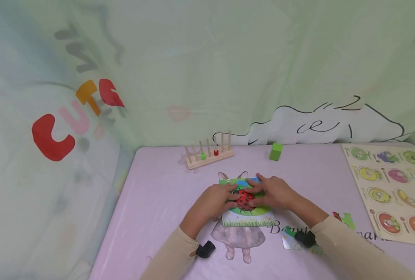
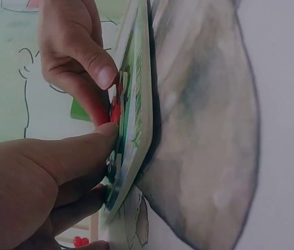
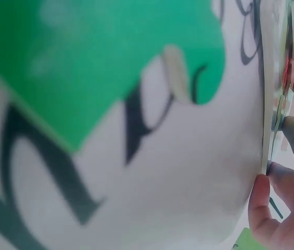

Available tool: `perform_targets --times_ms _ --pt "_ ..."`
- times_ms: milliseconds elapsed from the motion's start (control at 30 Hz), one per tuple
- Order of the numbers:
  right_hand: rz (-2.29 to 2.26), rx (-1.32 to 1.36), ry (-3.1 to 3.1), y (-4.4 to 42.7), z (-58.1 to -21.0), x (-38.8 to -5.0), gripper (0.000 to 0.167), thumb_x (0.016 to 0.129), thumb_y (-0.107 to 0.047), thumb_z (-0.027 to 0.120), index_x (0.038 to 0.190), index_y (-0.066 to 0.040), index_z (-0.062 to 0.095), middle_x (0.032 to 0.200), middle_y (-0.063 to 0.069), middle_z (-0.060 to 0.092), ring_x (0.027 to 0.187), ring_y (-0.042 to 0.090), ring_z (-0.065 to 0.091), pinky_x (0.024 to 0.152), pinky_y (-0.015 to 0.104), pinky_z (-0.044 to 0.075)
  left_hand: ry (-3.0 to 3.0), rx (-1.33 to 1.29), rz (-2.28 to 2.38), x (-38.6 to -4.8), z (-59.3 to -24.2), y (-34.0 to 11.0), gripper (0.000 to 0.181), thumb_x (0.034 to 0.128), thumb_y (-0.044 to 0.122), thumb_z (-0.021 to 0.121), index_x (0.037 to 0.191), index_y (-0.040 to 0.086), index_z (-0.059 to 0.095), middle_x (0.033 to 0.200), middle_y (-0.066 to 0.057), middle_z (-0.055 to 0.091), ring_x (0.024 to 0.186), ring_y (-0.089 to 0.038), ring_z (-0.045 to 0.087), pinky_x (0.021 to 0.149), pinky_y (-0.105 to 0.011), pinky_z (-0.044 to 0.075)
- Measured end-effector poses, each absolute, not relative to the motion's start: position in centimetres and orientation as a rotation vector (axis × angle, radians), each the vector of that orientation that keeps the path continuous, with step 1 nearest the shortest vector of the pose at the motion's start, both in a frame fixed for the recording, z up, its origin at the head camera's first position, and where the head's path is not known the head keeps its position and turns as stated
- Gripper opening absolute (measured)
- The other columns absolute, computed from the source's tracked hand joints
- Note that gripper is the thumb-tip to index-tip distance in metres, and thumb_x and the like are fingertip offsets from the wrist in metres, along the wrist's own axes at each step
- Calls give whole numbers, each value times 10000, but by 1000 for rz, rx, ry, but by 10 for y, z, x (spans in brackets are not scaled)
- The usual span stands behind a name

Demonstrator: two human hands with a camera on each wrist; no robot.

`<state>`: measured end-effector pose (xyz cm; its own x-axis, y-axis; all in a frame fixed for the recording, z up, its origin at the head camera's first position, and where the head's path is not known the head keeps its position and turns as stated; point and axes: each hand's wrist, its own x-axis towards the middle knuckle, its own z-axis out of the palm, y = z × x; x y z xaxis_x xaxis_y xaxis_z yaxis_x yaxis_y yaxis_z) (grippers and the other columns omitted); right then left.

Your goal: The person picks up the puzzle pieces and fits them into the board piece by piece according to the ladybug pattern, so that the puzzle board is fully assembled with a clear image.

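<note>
A square ladybug puzzle board (image 1: 247, 222) lies on the pink cloth, its grassy edge toward the person. The left hand (image 1: 214, 200) rests on its left part, fingertips on the red ladybug picture (image 1: 245, 201). From the right, the right hand (image 1: 275, 192) lies with spread fingers on the picture and the upper right part. In the left wrist view, fingers of both hands touch raised pieces on the board (image 2: 145, 104). The right wrist view shows the right hand (image 3: 292, 203) at the board's edge, one finger against its side.
Loose puzzle pieces (image 1: 291, 240) lie near the right sleeve, another piece (image 1: 348, 221) farther right. Behind the board stand a wooden peg rack (image 1: 211, 158) with green and red beads and a green block (image 1: 275, 151). A fruit puzzle board (image 1: 372, 194) lies at the right.
</note>
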<state>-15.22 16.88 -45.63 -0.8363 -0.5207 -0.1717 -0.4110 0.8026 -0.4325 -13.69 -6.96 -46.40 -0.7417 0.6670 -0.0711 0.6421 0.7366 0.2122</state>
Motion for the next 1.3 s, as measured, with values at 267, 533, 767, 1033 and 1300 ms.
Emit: perform_targets --times_ms 267,533,767,1033,1300 --pt "-495 -712 2711 169 -458 -155 531 827 -546 784 1286 -285 725 1485 137 556 1284 531 549 989 597 494 2785 1028 183 -138 -462 -64 351 996 377 652 1338 300 678 1521 10 536 1379 -201 553 1096 -371 482" --pt "-440 -686 2728 167 -459 -154 555 813 -572 780 1281 -278 727 1519 198 511 1254 523 567 987 573 501 2783 1012 202 -137 -463 -65 357 989 366 666 1338 294 679 1540 28 517 1412 -189 520 1105 -380 475" --pt "-276 -702 2754 161 -454 -153 538 804 -565 784 1273 -309 731 1487 47 579 1330 434 557 863 500 550 2780 1013 232 -138 -465 -67 364 989 376 661 1345 303 672 1548 27 507 1415 -200 516 1108 -387 473" --pt "-251 -750 2750 162 -452 -155 523 817 -571 774 1270 -312 732 1477 110 580 1270 442 600 810 460 558 2773 1017 242 -138 -468 -68 368 992 381 654 1352 305 664 1553 17 497 1407 -216 525 1105 -379 475" --pt "-318 -721 2749 164 -454 -155 540 820 -575 771 1272 -282 733 1491 270 517 1153 479 640 871 515 543 2840 924 341 -134 -466 -65 448 957 465 665 1365 283 657 1490 29 563 1385 -196 549 1115 -362 462"
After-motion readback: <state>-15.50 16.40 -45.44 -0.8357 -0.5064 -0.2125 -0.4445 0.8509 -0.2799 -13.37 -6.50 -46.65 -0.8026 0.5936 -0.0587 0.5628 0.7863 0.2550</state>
